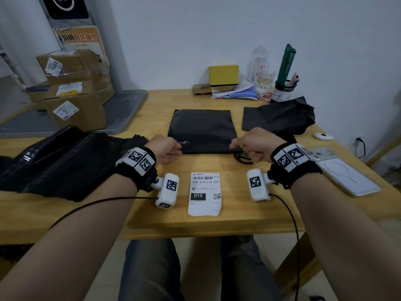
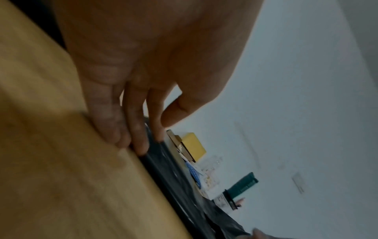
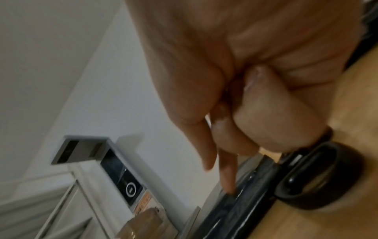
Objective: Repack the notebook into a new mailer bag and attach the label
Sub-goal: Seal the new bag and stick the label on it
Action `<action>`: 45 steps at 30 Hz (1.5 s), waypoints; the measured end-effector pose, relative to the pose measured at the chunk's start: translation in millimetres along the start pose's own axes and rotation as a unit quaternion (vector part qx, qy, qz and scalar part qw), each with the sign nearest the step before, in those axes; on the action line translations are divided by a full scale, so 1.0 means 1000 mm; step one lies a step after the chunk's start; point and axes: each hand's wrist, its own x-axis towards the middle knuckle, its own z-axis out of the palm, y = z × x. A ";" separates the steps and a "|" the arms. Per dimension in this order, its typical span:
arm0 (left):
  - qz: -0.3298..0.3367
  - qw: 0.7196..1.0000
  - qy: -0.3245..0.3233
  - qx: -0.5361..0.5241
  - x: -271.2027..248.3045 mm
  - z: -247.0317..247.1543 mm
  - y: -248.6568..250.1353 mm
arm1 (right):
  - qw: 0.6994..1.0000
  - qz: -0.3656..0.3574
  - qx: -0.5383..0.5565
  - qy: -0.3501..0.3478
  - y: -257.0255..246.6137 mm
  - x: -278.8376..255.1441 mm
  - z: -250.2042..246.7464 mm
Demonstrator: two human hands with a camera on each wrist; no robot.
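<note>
- Black and shiny, the mailer bag lies flat in the middle of the wooden bench. It looks puffy, like something is inside, but I cannot see the notebook.
- The left hand is at the near left corner of the mailer bag. In the left wrist view its fingers reach out almost straight, and the tips press on the bag's near edge. They do not curl round it.
- The right hand is at the near right corner of the mailer bag. In the right wrist view two fingers are curled into the palm, and one long finger points down with its tip on the bag's edge. I cannot tell if the thumb pinches the bag.
- The white label lies flat on the bench, just in front of the mailer bag and between the two wrists. It has a bar code and the number 010. No hand touches it.
- A black ring-shaped thing lies by the near right corner of the mailer bag, just beside the right hand.
- Another crumpled black bag lies to the right of the mailer bag.
- A white phone lies further right, near the bench edge.
- A heap of black bags lies to the left of the mailer bag.
- Behind the mailer bag, by the wall, there is a yellow box.
</note>
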 end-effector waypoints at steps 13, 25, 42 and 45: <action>-0.022 0.984 -0.094 0.151 -0.040 0.011 0.000 | 0.933 -0.014 -0.360 -0.021 -0.024 -0.035 0.052; -0.024 0.977 -0.118 0.178 -0.044 0.013 0.002 | 0.925 0.010 -0.378 -0.029 -0.026 -0.034 0.061; -0.022 0.979 -0.107 0.173 -0.042 0.016 0.005 | 0.929 0.001 -0.369 -0.001 -0.021 -0.037 0.063; -0.006 0.973 -0.099 0.209 -0.040 0.019 0.002 | 0.941 -0.009 -0.338 0.001 -0.020 -0.040 0.062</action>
